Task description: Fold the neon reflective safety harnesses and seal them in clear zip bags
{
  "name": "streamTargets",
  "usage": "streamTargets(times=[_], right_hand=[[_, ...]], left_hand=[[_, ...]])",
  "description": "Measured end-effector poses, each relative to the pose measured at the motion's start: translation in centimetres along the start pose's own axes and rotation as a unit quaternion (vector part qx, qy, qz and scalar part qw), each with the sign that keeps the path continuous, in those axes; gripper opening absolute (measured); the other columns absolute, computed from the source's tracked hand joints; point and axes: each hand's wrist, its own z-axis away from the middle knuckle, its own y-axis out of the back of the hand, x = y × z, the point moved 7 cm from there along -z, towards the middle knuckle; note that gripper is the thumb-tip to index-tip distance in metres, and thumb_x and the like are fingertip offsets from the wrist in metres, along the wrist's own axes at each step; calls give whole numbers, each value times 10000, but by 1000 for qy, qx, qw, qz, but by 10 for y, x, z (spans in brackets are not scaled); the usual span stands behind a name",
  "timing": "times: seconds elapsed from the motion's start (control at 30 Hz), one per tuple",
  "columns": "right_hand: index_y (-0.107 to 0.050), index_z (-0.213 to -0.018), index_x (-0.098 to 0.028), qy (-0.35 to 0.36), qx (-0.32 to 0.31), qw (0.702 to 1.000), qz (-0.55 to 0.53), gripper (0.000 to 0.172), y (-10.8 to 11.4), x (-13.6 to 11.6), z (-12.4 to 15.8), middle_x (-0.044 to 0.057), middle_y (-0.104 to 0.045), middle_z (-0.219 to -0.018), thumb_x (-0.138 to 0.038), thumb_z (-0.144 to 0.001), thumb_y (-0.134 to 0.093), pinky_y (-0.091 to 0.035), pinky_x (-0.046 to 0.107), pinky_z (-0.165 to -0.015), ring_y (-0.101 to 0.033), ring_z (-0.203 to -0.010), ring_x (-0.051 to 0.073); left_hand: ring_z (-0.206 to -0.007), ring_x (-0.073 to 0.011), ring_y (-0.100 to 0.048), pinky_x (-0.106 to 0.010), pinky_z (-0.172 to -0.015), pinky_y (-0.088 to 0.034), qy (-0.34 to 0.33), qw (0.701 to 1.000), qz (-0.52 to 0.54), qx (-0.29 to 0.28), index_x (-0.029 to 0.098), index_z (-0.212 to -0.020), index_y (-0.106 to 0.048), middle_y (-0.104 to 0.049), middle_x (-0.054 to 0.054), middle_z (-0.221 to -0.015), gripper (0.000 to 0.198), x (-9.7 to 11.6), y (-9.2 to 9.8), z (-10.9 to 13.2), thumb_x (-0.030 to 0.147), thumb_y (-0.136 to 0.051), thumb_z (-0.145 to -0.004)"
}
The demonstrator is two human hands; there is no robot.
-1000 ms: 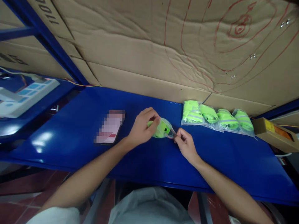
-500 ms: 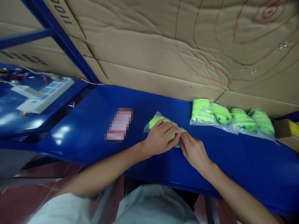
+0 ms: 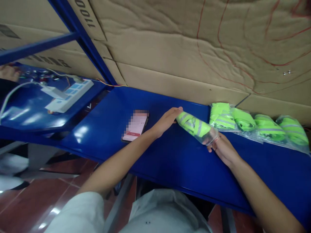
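Observation:
A clear plastic bag (image 3: 211, 138) holding folded neon-yellow fabric with silver reflective stripes (image 3: 193, 124) is tilted up off the blue table, between my hands. My left hand (image 3: 168, 119) grips its far left end, the fingers partly behind it. At the lower right end, my right hand (image 3: 223, 149) is closed on the bag's plastic edge, with some fingertips showing beneath. Similar bagged neon-yellow bundles (image 3: 243, 119) lie in a row against the cardboard at the right.
A phone (image 3: 134, 126) with a blurred-out screen lies on the blue table (image 3: 165, 165), left of my hands. Cardboard (image 3: 170, 74) stands along the back. On the neighbouring table are a white power strip (image 3: 70, 97), cables and another person's hand (image 3: 9, 72).
The bag has been lifted and tilted up from the table. My hands have moved apart to its two ends. The view has shifted left, and another person's hand appears at the left.

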Motion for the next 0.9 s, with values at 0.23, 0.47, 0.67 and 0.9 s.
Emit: streamTargets(times=[0.23,0.47,0.67,0.9], right_hand=[[-664,-885,-260,-5,-34,992,-124,388,9,-12,2,-7,-594,-664,-631,-809,-747,-426,251,-417,-505,-519,132],[-699,-778,-228,72,18,994,78,407,23,-3,-1,31,-680,-737,-630,-827,-741,-557,346,-743,-639,-754,207],[-712,-1042,-220,63,-40,997,36,431,14,-7,0,21,-694,-801,-529,-770,-838,-528,307,-638,-600,-662,158],[-695,-1116,-254,91,-2,996,24,424,15,-17,2,43,-712,-904,-507,-798,-814,-509,316,-614,-605,-708,179]], left_hand=[[-873,-161,-538,-308,-790,-453,-189,981,-43,1,188,-1034,-717,-614,-64,-1045,432,24,-8,10,553,-780,-812],[-821,-151,-526,-290,-718,-429,-193,979,-58,13,185,-989,-732,-589,-48,-975,479,23,-12,13,633,-741,-818],[-667,-124,-450,-289,-618,-351,-85,994,-50,42,147,-739,-647,-510,-11,-733,588,1,-7,4,705,-568,-906],[-702,-125,-512,-266,-601,-369,-147,986,-78,-3,160,-823,-730,-587,-29,-827,487,9,-21,13,643,-684,-861]])
